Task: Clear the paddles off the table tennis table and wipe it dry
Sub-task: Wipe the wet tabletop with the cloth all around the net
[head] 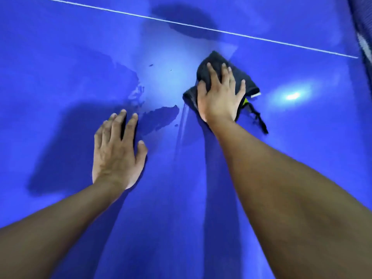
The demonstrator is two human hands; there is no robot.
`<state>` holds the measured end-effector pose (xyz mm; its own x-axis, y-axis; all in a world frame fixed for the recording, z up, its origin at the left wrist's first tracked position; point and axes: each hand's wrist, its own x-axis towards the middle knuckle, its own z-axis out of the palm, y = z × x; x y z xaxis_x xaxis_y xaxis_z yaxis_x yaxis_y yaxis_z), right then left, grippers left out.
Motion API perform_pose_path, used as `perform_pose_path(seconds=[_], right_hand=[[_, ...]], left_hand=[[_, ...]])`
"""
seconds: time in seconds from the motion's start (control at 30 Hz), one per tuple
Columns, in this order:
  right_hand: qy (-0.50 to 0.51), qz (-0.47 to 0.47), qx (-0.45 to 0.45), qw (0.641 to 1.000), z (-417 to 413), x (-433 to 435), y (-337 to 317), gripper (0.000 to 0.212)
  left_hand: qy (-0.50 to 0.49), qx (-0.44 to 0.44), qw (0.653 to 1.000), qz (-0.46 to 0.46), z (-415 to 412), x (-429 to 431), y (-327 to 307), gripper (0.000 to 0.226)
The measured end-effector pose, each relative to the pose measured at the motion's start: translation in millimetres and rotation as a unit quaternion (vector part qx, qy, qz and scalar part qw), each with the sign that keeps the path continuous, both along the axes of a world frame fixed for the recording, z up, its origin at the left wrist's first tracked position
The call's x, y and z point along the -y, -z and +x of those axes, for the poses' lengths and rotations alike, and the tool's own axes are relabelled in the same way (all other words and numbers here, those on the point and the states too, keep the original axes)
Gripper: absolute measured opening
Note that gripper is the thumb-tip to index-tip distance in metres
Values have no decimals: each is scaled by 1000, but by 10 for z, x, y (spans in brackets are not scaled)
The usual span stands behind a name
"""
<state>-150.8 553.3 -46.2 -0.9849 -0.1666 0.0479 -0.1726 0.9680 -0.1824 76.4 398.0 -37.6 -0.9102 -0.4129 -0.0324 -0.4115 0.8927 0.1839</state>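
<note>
Right of centre in the frame, our right hand presses flat, fingers straight and spread, on a crumpled black cloth lying on the blue table tennis table. Our left hand rests flat, fingers relaxed, on bare tabletop left of centre, apart from the cloth. A dark wet patch lies between them, and a white line crosses the top.

Two arms show, bare from the near frame edge to the fingertips: the left forearm with the left grip, the right forearm with the right grip. The fingernails are short and plain.
</note>
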Motion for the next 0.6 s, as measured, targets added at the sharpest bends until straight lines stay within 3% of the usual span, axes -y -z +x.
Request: perform_pose_path(seconds=[0.27, 0.47, 0.6], right_hand=[[-6, -5, -5, 1000, -1139, 291, -9, 61], [-30, -5, 0, 1000, -1364, 349, -16, 62], [-197, 8, 5, 980, -1087, 340, -78, 62]], left_hand=[[4, 9, 1000, -17, -19, 2, 16, 63], [6, 6, 1000, -8, -15, 7, 15, 61], [11, 5, 1000, -3, -17, 6, 28, 60]])
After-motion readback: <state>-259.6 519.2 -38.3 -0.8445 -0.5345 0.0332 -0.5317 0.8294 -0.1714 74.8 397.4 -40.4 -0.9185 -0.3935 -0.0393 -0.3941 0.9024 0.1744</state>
